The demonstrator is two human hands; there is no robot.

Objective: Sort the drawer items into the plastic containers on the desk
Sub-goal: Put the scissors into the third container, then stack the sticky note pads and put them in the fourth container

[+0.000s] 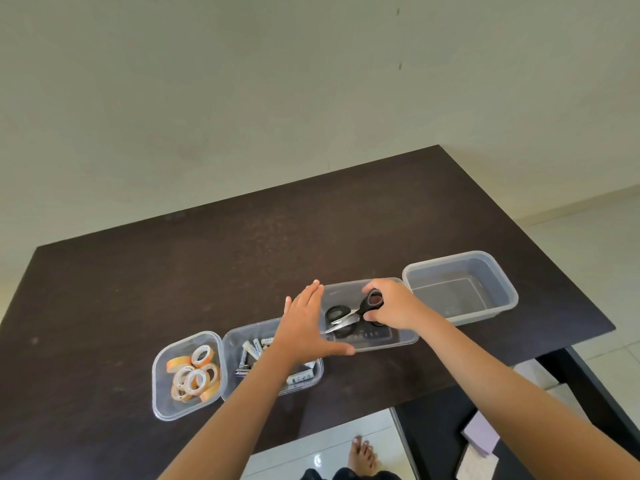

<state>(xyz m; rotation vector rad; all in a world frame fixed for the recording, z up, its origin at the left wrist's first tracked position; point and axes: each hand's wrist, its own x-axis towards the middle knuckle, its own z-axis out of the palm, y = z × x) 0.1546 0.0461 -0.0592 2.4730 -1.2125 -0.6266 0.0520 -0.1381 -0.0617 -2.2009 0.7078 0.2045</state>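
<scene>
Several clear plastic containers stand in a row on the dark desk [242, 258]. The leftmost container [162, 400] holds several tape rolls [195, 372]. Beside it, another container [239, 336] holds several batteries [251, 351]. My right hand [394, 304] grips the handle of black scissors [353, 311] inside the third container [398, 341], where another pair of scissors lies beneath. My left hand [306, 325] presses flat, with straight fingers, against that container's left end. The rightmost container [498, 282] holds nothing.
An open drawer [485, 441] at the lower right holds pale paper items. My bare foot [362, 455] stands on the white tiled floor below the desk's front edge. A plain wall rises behind the desk.
</scene>
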